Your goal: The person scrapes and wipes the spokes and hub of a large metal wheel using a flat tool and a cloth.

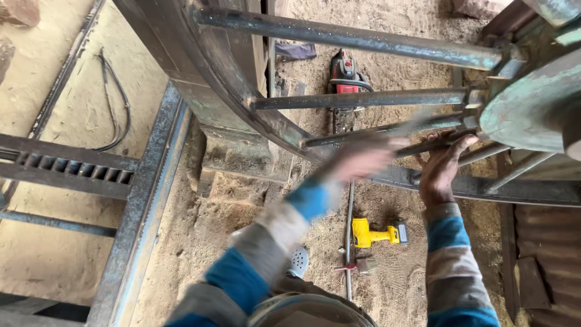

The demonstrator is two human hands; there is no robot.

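Observation:
A big rusty steel wheel stands in front of me, with a curved rim [200, 66], thin spokes [363, 98] and a greenish hub disc [532, 103] at the right. My right hand [443, 168] is closed around a lower spoke [484, 154] close to the hub. My left hand [362, 161] is smeared by motion just left of it, near the same spokes. A pale grey streak runs up and right from the left hand, and I cannot make out whether it is a held tool. Both sleeves are striped blue and grey.
On the sawdust floor below lie a yellow cordless drill [375, 233], a long threaded rod [349, 242], a red and black chainsaw [345, 79] and a white sandal [298, 261]. A steel frame rail [145, 200] and a black cable [118, 103] are at the left, corrugated sheet [548, 242] at the right.

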